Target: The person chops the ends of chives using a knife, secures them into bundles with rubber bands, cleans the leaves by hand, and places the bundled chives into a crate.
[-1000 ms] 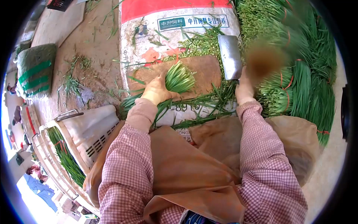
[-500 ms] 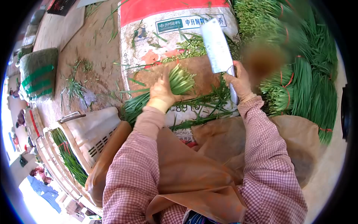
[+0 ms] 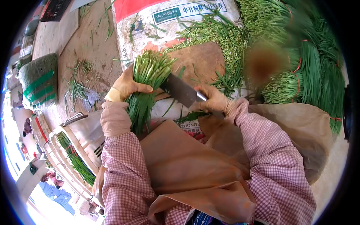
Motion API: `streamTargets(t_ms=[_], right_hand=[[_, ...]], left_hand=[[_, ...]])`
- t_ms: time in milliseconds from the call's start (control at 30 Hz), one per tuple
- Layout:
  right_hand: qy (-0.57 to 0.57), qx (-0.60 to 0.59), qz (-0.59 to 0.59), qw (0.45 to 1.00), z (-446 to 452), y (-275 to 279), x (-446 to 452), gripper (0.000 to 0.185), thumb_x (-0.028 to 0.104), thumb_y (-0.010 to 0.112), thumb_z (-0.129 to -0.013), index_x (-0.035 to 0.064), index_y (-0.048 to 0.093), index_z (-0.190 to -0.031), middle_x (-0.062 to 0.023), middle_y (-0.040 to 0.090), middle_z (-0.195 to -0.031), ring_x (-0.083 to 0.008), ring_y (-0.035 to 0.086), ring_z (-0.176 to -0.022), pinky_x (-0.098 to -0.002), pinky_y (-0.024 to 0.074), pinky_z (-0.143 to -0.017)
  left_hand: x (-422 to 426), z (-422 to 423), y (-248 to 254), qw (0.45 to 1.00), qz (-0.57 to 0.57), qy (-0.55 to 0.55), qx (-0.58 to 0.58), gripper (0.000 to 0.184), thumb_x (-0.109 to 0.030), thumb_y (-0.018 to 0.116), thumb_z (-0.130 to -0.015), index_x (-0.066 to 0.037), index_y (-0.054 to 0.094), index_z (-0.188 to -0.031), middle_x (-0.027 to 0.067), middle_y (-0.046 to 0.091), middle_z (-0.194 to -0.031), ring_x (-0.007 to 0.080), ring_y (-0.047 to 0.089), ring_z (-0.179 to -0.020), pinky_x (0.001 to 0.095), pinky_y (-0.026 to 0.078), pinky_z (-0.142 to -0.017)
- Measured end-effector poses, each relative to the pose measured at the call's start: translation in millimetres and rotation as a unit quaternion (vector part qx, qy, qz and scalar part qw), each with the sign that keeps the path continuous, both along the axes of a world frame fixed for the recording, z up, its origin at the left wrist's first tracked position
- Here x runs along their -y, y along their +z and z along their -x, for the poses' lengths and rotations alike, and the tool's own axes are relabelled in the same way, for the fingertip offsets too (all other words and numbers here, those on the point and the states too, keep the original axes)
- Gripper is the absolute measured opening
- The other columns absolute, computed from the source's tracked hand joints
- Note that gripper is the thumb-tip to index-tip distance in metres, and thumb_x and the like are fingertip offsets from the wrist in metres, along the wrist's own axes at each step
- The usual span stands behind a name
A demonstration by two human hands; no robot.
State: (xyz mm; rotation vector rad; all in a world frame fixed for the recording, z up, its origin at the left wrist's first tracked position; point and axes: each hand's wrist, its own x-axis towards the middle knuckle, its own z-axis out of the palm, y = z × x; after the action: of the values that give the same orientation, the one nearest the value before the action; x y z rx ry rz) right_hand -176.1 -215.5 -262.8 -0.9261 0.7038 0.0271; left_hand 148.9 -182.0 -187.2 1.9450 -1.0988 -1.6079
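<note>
My left hand (image 3: 123,86) is closed around a bunch of garlic chives (image 3: 152,71), its pale cut ends up and its green leaves hanging toward me. A cleaver (image 3: 180,90) is in my right hand (image 3: 214,100), blade pointing left, close against the right side of the bunch. Whether the blade touches the stalks I cannot tell. Just beyond the blade lies a brown cutting board (image 3: 202,62) with a few loose leaves on it. Chopped chive ends (image 3: 228,43) are heaped behind and to the right of the board.
A printed white and red feed sack (image 3: 165,24) lies under the board. Chive bundles (image 3: 311,80) with red ties are piled at the right. On the left are a white crate (image 3: 90,129) and a green-taped package (image 3: 39,80). A brown apron (image 3: 183,161) covers my lap.
My left hand has lifted the bunch off the board, left and toward me, with the cut ends turned up. The cleaver has swung down and left to the bunch. More of the board shows.
</note>
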Motion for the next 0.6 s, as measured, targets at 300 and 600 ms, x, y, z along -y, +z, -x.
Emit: streamTargets(t_ms=[300, 600], right_hand=[[-0.092, -0.109, 0.083, 0.986, 35.4, -6.2, 5.4, 0.043, 0.002, 0.065, -0.070, 0.0010, 0.054, -0.112, -0.0070, 0.060, -0.078, -0.0124, 0.057, -0.055, -0.0261, 0.0490, -0.048], [-0.051, -0.424, 0.582, 0.693, 60.5, 15.9, 91.5, 0.051, 0.017, 0.063, -0.081, 0.0035, 0.048, -0.128, -0.0178, 0.060, -0.103, -0.0349, 0.061, -0.090, -0.0443, 0.0511, -0.079]], left_hand=[[-24.0, -3.6, -13.2, 0.976, -0.018, 0.125, -0.178, 0.077, -0.006, 0.079, -0.058, 0.001, 0.053, -0.130, 0.0094, 0.065, -0.115, 0.0241, 0.062, -0.106, 0.0350, 0.045, -0.098], [-53.8, -36.7, -20.6, 0.925, 0.037, 0.225, -0.303, 0.080, -0.013, 0.074, -0.059, 0.003, 0.050, -0.134, 0.0138, 0.063, -0.122, 0.0276, 0.060, -0.111, 0.0379, 0.044, -0.102]])
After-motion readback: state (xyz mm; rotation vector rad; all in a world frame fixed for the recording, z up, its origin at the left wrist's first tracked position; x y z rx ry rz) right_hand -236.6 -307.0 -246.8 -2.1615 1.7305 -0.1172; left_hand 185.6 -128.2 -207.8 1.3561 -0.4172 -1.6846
